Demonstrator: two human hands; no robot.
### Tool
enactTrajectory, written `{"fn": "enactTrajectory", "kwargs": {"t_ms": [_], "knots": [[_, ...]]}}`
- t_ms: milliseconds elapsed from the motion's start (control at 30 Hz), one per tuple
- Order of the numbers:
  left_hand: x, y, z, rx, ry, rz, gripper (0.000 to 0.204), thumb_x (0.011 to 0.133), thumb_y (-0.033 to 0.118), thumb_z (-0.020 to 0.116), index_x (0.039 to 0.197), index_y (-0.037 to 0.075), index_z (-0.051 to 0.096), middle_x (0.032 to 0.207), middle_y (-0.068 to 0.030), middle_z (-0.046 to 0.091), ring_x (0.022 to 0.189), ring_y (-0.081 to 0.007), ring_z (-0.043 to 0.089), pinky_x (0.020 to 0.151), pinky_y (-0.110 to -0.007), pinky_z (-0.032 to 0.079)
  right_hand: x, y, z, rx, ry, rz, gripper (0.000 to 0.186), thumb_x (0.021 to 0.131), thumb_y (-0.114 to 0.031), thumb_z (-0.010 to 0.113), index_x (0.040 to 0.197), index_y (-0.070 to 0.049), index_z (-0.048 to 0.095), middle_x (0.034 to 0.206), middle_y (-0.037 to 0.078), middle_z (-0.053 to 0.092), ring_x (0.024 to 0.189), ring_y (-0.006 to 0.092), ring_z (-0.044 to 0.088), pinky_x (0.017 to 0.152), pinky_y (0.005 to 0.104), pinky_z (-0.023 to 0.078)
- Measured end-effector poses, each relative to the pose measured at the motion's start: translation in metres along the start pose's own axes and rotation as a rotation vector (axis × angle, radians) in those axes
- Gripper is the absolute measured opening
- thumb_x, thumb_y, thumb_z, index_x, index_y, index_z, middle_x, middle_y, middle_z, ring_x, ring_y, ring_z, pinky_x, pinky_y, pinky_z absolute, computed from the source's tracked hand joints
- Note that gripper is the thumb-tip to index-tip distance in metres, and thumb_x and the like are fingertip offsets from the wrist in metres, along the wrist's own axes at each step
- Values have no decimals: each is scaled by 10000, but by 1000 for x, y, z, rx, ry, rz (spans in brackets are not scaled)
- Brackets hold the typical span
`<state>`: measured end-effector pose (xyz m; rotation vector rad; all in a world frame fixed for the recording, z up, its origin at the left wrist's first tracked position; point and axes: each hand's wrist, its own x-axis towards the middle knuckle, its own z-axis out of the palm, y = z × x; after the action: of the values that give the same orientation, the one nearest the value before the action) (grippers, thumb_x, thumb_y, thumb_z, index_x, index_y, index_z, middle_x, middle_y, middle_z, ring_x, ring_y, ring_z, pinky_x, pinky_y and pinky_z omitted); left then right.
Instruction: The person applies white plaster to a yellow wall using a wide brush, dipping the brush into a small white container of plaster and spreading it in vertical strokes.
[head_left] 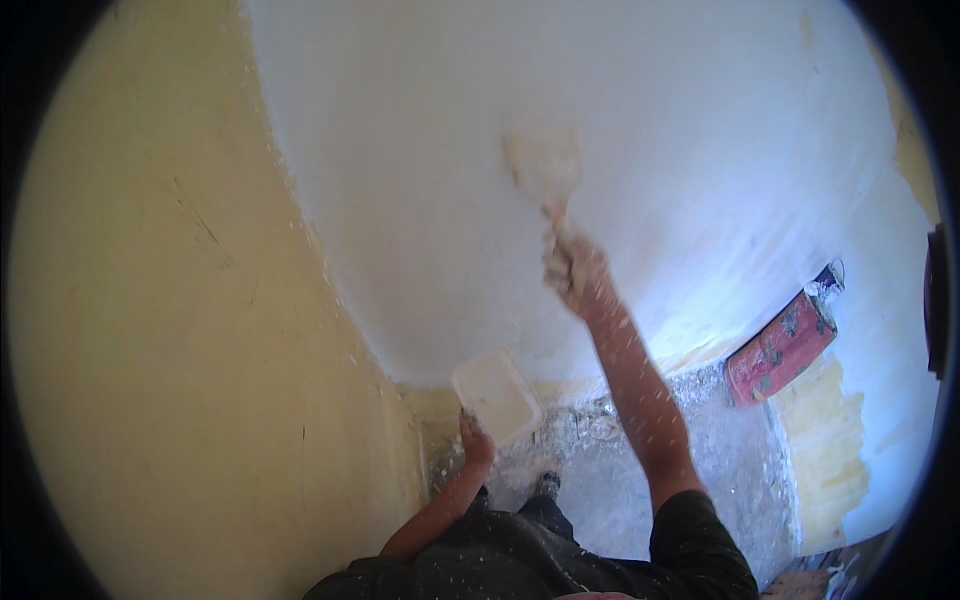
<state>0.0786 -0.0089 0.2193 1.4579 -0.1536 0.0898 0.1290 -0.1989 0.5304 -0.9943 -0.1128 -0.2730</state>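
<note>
My right hand (575,265) is raised in front of the wall and closed round the handle of a wide brush (543,160). Motion smears the brush's head, so I cannot tell whether it touches the white-coated wall (400,180). Lower down, my left hand (476,440) grips the near left edge of a shallow pale rectangular tray (498,396). What lies inside the tray is hard to make out. White spatter dots my right forearm and dark shirt.
To the left runs a yellow wall (170,300) meeting the white one at a corner. At the right a red, paint-stained container (782,350) stands on the spattered floor (730,450), by the wall. My shoes (548,485) show below the tray.
</note>
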Motion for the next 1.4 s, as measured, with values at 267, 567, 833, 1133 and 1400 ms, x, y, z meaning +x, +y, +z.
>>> {"fn": "enactTrajectory", "kwargs": {"t_ms": [267,567,833,1133,1400], "knots": [[8,-22,-11,456,76,263,419,919,166,344,1263,-72,321,1244,-248,391,1147,-360,392,993,-399,296,-61,116,-68,297,101,456,197,900,-204,484,1038,-65,504,698,-35,422,500,38,349,383,172,245],[10,-38,-8,343,70,145,523,945,323,300,1258,-95,309,1227,-247,405,1142,-318,409,980,-362,303,-2,19,-22,520,-3,344,70,854,-42,413,847,20,445,713,23,417,537,55,380,367,165,279],[20,-51,-20,188,111,75,463,937,253,342,1239,-98,329,1213,-264,412,1114,-347,428,962,-378,331,-27,-100,85,99,-283,-163,415,911,-110,398,1245,109,283,827,35,429,518,25,333,334,131,306],[11,-55,-20,880,136,415,394,865,11,401,1236,-96,326,1186,-288,418,1075,-412,439,944,-430,355,-7,-9,20,35,-55,84,375,894,-266,509,1200,-59,442,696,-56,400,476,18,299,375,152,229],[14,1,-16,87,82,34,432,943,236,284,1230,-78,362,1173,-247,450,1088,-326,452,946,-377,341,-70,109,-24,257,109,385,269,910,-200,440,1133,-50,453,695,-44,412,486,20,325,373,157,234]]}}
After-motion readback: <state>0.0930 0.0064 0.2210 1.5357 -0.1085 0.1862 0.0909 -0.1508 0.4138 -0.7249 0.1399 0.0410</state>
